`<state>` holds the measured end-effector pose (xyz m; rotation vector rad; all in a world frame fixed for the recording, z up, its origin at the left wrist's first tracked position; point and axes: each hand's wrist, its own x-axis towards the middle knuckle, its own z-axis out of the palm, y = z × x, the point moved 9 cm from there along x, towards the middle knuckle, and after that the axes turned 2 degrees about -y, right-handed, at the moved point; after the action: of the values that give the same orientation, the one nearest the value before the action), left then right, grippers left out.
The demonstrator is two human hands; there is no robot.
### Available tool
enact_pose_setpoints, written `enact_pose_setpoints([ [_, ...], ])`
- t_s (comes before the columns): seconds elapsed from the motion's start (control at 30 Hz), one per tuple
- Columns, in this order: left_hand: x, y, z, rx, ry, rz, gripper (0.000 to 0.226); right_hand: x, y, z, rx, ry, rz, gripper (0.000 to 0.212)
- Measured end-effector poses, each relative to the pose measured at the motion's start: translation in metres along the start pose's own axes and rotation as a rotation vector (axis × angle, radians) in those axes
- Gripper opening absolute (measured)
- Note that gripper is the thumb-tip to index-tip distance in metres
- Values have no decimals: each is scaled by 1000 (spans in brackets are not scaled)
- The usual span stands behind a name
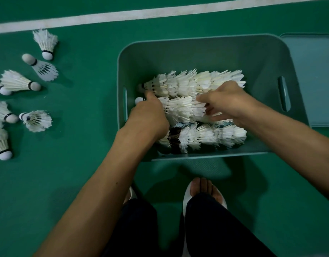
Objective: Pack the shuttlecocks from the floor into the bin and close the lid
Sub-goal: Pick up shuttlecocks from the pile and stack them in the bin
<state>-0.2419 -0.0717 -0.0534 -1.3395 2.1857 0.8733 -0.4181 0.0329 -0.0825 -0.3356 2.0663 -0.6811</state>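
Both hands, left hand [150, 115] and right hand [225, 102], are pressed loosely curled, nothing clearly gripped, on nested white feather shuttlecocks [189, 108] inside the teal plastic bin [197, 43], where feathers could be crushed.

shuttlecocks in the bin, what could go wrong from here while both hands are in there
1. The left hand and right hand press on the middle row of nested shuttlecocks; feathers might bend or break.
2. Several loose shuttlecocks lie on the floor to the left, and the bin already holds three rows, so the rest may not fit flat.
3. The lid lies beside the bin; a raised pile could keep it from closing.
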Motion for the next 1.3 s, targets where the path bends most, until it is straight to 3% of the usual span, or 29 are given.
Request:
enact_pose_setpoints([
  [0.13, -22, 10, -18, -3, 58, 82, 73, -19, -14, -25, -91, 128, -113, 48],
  [0.2, -35, 13, -29, -5, 114, 143, 58, -35, -28, -34, -97, 194, -195, 58],
  [0.33, -55, 2, -55, -78, 271, 247, 35, -71, -64, -30, -27, 231, -352, 37],
  [0.47, -74, -35, -90, -262, 520, 239, 18, -111, -111, 6, 46, 196, -530, 23],
  [0.57, -82, -82, -107, -339, 601, 182, 11, -135, -144, 53, 79, 139, -645, 18],
  [0.7, -72, -165, -103, -404, 565, -6, 10, -155, -175, 136, 74, 54, -748, 12],
  [0.83, -59, -237, -75, -422, 507, -194, 2, -152, -185, 220, -92, -39, -784, 8],
  [0.93, -51, -289, -56, -491, 545, -296, 21, -136, -178, 270, -241, -110, -766, 8],
  [1.03, -56, -343, -50, -541, 695, -483, 38, -115, -169, 316, -253, -215, -682, 13],
  [1.17, -68, -407, -54, -521, 912, -775, 58, -103, -173, 370, -240, -360, -624, 53],
  [1.3, -40, -447, -51, -521, 822, -870, 78, -92, -183, 418, -272, -460, -605, 87],
])
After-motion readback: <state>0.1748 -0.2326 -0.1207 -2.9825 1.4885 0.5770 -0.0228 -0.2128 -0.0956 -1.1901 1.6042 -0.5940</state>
